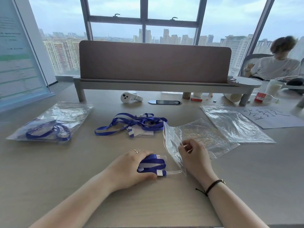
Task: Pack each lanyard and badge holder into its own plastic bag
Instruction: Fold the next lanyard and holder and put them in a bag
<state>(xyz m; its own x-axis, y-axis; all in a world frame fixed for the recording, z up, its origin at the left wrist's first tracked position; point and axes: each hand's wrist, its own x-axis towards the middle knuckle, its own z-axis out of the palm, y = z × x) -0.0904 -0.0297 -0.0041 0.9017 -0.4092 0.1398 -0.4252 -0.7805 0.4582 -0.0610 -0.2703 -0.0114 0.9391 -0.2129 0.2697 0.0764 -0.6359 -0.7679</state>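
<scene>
My left hand [130,167] grips a folded blue lanyard with its clear badge holder [153,165] low over the table, its white clip end pointing right. My right hand [194,155] pinches the raised mouth edge of a clear plastic bag [202,135] that lies to the right. The lanyard's tip is just at the bag's opening. A loose tangle of blue lanyards and badge holders [134,124] lies in the middle of the table. At the left lies a stack of filled bags [49,125] with blue lanyards inside.
A pile of empty plastic bags [235,124] lies at the right, next to a sheet of paper with writing [271,116]. A desk divider on a shelf [154,63] stands at the back, with a white controller [126,97] under it. Another person [276,63] sits at the far right.
</scene>
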